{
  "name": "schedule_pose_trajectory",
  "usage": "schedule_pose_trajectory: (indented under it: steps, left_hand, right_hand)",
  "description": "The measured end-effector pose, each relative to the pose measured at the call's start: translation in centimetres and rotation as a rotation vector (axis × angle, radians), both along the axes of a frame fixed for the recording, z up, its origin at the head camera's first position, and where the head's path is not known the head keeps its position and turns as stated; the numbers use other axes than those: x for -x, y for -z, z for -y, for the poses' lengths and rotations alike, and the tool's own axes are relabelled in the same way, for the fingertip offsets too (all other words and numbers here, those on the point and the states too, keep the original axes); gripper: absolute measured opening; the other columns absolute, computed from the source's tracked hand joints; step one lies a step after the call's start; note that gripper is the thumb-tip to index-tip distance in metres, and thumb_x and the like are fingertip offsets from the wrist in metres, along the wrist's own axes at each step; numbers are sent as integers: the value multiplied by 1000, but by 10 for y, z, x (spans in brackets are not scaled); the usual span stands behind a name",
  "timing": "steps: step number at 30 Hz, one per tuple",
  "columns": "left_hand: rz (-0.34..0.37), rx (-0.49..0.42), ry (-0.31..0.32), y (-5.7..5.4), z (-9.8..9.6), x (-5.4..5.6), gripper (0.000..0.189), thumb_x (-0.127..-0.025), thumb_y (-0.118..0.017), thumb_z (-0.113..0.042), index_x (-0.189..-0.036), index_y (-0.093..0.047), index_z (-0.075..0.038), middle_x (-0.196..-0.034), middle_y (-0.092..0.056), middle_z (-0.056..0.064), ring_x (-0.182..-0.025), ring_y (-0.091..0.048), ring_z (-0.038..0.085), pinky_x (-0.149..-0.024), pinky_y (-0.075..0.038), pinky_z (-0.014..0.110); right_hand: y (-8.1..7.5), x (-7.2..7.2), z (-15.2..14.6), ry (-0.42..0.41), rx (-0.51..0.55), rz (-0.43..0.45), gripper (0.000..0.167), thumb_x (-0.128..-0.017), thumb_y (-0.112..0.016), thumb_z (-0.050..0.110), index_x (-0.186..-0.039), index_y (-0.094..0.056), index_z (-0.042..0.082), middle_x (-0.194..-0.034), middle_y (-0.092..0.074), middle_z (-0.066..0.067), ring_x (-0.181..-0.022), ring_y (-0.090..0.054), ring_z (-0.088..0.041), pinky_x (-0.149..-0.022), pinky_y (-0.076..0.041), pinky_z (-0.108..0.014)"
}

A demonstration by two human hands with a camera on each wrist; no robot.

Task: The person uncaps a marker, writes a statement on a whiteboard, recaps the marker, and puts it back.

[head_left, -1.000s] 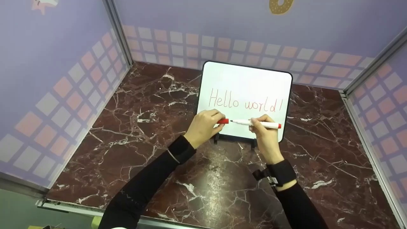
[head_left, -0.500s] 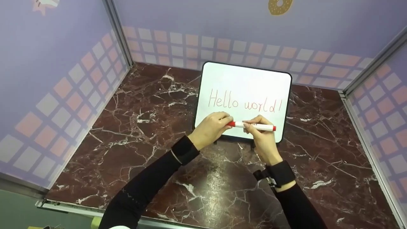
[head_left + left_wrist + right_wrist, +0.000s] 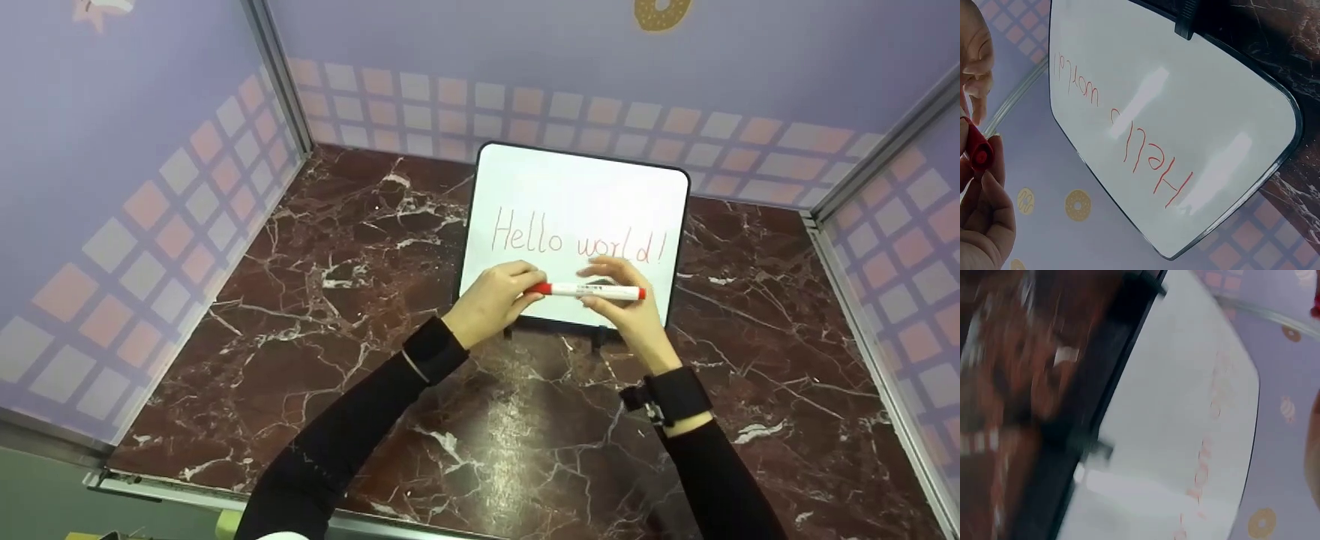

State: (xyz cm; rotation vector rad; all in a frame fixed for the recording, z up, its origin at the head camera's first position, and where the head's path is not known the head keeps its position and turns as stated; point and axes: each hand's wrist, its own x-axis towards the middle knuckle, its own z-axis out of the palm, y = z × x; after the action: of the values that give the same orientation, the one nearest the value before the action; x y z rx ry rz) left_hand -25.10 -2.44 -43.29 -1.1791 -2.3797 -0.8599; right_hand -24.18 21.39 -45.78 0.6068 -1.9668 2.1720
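Note:
A white marker (image 3: 604,291) with a red cap (image 3: 540,288) and a red end lies level in front of the whiteboard (image 3: 577,187). The left hand (image 3: 491,300) pinches the cap between thumb and fingers; in the left wrist view the round end of the red cap (image 3: 981,156) shows at the left edge. Around the barrel, the right hand (image 3: 634,300) has its thumb and fingers spread apart, with the thumb below and fingers above. Red handwriting (image 3: 577,240) on the board reads "Hello world!". The right wrist view is blurred, with only part of a hand at its edge.
Dark stand feet (image 3: 598,339) hold the board up on a red-brown marbled table (image 3: 360,315). Lilac panels (image 3: 570,45) with pink and white squares enclose the back and both sides. A metal edge (image 3: 172,491) runs along the table's front.
One second ago the cap and the marker's tip were apart; the cap is on the marker now. The right fingers have loosened from the barrel, and the right wrist has moved slightly right.

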Motion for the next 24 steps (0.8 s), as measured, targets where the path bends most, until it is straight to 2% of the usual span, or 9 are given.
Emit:
schedule_pose_trajectory:
  steps: [3, 6, 9, 11, 13, 16, 19, 22, 24]
  left_hand:
    - [-15, -1, -30, 2, 3, 1, 18, -93, -66, -12, -105, -70, 1, -101, -70, 13, -92, -68, 27, -86, -58, 37]
    - [-25, 13, -57, 3, 5, 2, 17, -93, -67, -10, -104, -70, 1, -101, -70, 14, -93, -68, 28, -88, -57, 39]
    - [-32, 32, -83, 3, 6, 2, 17, -92, -67, -11, -104, -70, 1, -101, -70, 14, -93, -68, 28, -89, -57, 40]
    - [-36, 47, -95, 3, 6, 2, 17, -92, -67, -12, -104, -70, 1, -101, -70, 14, -94, -68, 28, -89, -56, 41]
    - [-40, 61, -101, 4, 5, 2, 17, -93, -67, -12, -104, -70, 1, -101, -70, 13, -94, -67, 28, -89, -56, 41]
    - [-38, 84, -99, 4, 4, 2, 17, -92, -68, -13, -102, -70, 1, -99, -70, 13, -91, -68, 27, -88, -56, 41]
    - [-29, 115, -105, 3, 4, 2, 20, -91, -71, -16, -104, -70, 0, -99, -71, 12, -90, -68, 26, -87, -57, 40]
    - [-33, 174, -157, -1, 7, 4, 49, -88, -75, -29, -125, -63, 0, -121, -67, 14, -111, -65, 28, -101, -52, 41]
    - [-48, 240, -232, -3, 10, 7, 77, -85, -74, -43, -144, -47, -1, -144, -53, 15, -133, -52, 29, -115, -40, 42]
  right_hand:
    - [-2, 3, -8, 151, -154, -172, 57, -74, -78, -14, -126, -57, -5, -107, -71, -12, -94, -68, -16, -79, -59, -23]
    - [-5, 4, -12, 306, -444, -431, 56, -68, -86, -6, -119, -64, -2, -107, -70, -15, -97, -65, -21, -87, -55, -26]
    - [-7, 4, -11, 411, -755, -699, 47, -67, -89, 3, -110, -71, 3, -102, -72, -13, -98, -64, -27, -92, -52, -35]
    - [-8, 4, -7, 430, -887, -827, 36, -70, -87, 6, -104, -74, 4, -96, -73, -12, -94, -64, -30, -90, -53, -40]
    - [-8, 4, -3, 452, -957, -909, 27, -74, -84, 6, -99, -75, 3, -89, -73, -11, -88, -65, -30, -84, -55, -42]
    - [-7, 3, 1, 493, -991, -948, 16, -78, -80, 7, -93, -76, 2, -83, -73, -10, -79, -64, -28, -71, -54, -39]
    - [-5, 2, 2, 510, -1004, -932, 14, -80, -79, 8, -93, -76, 3, -83, -73, -9, -73, -61, -26, -63, -51, -35]
    - [-6, 2, -1, 530, -1002, -881, 15, -79, -79, 7, -93, -76, 2, -84, -73, -11, -70, -62, -25, -60, -55, -32]
    - [-9, 2, -8, 564, -966, -799, 17, -78, -79, 4, -94, -74, 0, -85, -73, -15, -69, -65, -27, -62, -58, -34]
